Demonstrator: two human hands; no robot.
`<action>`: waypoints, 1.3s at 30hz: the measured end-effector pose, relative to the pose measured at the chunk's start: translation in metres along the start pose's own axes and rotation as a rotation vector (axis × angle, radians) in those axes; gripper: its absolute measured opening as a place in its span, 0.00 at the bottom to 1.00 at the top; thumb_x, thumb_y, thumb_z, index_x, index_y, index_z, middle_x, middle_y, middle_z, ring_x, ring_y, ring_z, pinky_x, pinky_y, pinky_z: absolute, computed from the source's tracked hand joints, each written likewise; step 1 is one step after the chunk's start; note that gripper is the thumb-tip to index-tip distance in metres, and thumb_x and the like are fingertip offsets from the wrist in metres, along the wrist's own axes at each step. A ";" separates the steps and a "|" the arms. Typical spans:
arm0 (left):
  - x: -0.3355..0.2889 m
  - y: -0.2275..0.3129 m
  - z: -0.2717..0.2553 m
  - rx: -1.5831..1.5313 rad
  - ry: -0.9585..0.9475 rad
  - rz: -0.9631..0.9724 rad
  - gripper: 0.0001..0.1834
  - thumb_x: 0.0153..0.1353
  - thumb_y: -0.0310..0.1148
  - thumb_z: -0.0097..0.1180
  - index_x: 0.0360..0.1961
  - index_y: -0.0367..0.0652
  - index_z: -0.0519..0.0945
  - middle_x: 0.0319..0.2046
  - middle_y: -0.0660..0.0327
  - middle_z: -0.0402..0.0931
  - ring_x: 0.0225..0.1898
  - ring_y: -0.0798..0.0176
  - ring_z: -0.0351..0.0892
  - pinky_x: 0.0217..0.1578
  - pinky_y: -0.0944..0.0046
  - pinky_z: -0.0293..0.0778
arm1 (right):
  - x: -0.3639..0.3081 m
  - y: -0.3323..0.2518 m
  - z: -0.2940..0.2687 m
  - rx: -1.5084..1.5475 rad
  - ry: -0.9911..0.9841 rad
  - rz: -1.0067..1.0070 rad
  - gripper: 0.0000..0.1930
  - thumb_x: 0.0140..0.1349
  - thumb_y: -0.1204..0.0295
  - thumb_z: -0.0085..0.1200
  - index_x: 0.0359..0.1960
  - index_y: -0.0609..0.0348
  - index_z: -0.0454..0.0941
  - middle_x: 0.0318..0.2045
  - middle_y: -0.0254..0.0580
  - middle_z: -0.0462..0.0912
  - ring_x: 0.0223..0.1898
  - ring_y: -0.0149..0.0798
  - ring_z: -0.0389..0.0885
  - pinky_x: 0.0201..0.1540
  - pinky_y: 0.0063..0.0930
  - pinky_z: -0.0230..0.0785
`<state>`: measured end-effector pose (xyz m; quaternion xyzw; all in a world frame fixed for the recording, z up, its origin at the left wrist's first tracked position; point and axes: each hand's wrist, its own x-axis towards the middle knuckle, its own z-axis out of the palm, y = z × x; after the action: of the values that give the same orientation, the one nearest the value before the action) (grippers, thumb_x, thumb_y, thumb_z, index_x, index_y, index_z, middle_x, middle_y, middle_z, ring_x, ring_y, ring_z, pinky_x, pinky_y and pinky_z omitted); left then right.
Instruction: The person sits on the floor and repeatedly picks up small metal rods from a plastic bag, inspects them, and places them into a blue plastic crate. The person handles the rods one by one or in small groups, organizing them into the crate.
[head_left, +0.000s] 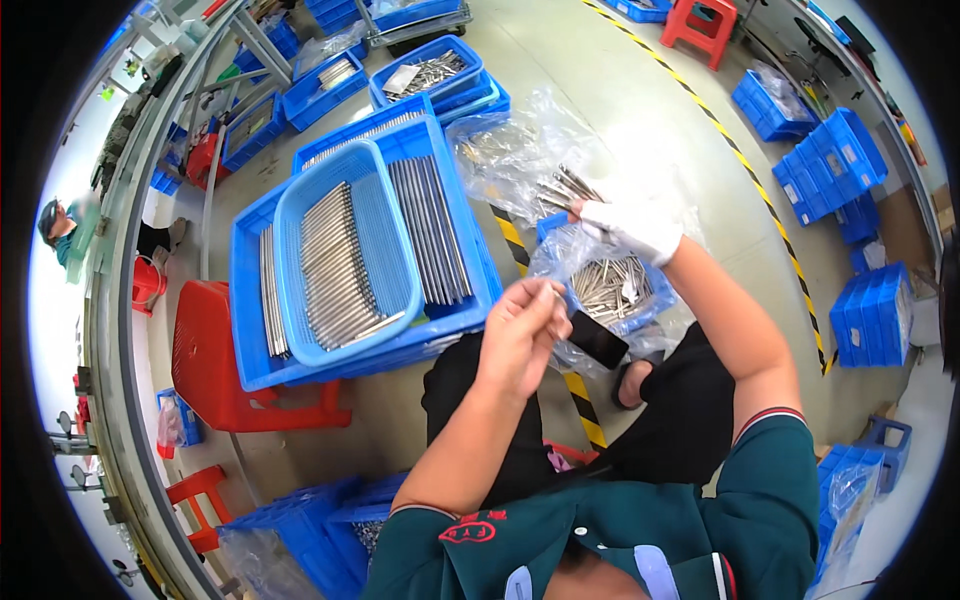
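The blue tray [240, 330] bore a paler basket [287, 255] with racked rods [335, 262]. To its right, the tub [658, 302] contained loose rods [605, 290]. The gloved right hand [625, 228] had its grip clamped on the held rods [568, 186] near the tub's far edge; the left hand [520, 340] had fingertips together, any held part indistinct. The held rods were judged stiff, light singly, slippery when bunched, and best gripped mid-length.

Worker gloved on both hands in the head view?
No, the right hand holding metal rods wears a white glove, while the left hand is bare.
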<state>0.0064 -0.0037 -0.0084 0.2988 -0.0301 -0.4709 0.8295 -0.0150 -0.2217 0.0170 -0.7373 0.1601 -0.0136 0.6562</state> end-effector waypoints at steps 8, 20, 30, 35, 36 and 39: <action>0.008 -0.015 0.000 -0.210 -0.161 -0.014 0.08 0.64 0.32 0.49 0.37 0.39 0.76 0.22 0.65 0.70 0.23 0.70 0.64 0.27 0.69 0.62 | -0.125 -0.010 0.036 -0.255 0.133 -0.067 0.11 0.59 0.64 0.55 0.29 0.61 0.76 0.18 0.31 0.70 0.22 0.24 0.66 0.26 0.23 0.61; 0.003 -0.023 0.007 -0.245 -0.210 -0.200 0.07 0.64 0.30 0.49 0.35 0.39 0.76 0.20 0.65 0.69 0.21 0.72 0.61 0.25 0.70 0.61 | -0.143 0.001 0.029 -0.544 0.229 -0.264 0.11 0.58 0.62 0.52 0.27 0.57 0.74 0.21 0.51 0.75 0.25 0.53 0.75 0.28 0.40 0.65; 0.006 -0.028 0.006 -0.184 -0.259 -0.242 0.06 0.63 0.31 0.51 0.36 0.39 0.75 0.22 0.63 0.70 0.24 0.70 0.62 0.26 0.70 0.61 | -0.145 0.012 0.025 -0.697 0.334 -0.427 0.10 0.57 0.63 0.52 0.26 0.54 0.73 0.20 0.46 0.76 0.23 0.50 0.76 0.26 0.40 0.66; 0.010 -0.030 0.000 -0.054 -0.247 -0.192 0.06 0.62 0.32 0.52 0.38 0.42 0.76 0.24 0.62 0.71 0.25 0.69 0.65 0.28 0.69 0.63 | -0.145 0.016 0.027 -0.698 0.333 -0.393 0.10 0.57 0.63 0.52 0.26 0.55 0.73 0.21 0.46 0.76 0.24 0.51 0.76 0.27 0.40 0.67; 0.010 -0.030 -0.001 -0.067 -0.250 -0.191 0.06 0.62 0.32 0.52 0.38 0.42 0.76 0.24 0.63 0.72 0.25 0.69 0.65 0.29 0.68 0.63 | -0.143 0.016 0.027 -0.687 0.320 -0.358 0.10 0.57 0.63 0.52 0.26 0.55 0.73 0.21 0.47 0.76 0.24 0.51 0.76 0.27 0.40 0.67; 0.008 -0.031 -0.001 -0.105 -0.258 -0.212 0.06 0.62 0.31 0.53 0.38 0.43 0.76 0.24 0.63 0.72 0.25 0.69 0.65 0.29 0.67 0.63 | -0.141 0.019 0.029 -0.576 0.307 -0.341 0.09 0.57 0.66 0.53 0.27 0.58 0.73 0.20 0.49 0.74 0.24 0.51 0.75 0.27 0.38 0.65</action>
<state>-0.0123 -0.0216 -0.0278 0.1934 -0.0800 -0.5912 0.7789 -0.1465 -0.1595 0.0214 -0.8972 0.1286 -0.1877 0.3785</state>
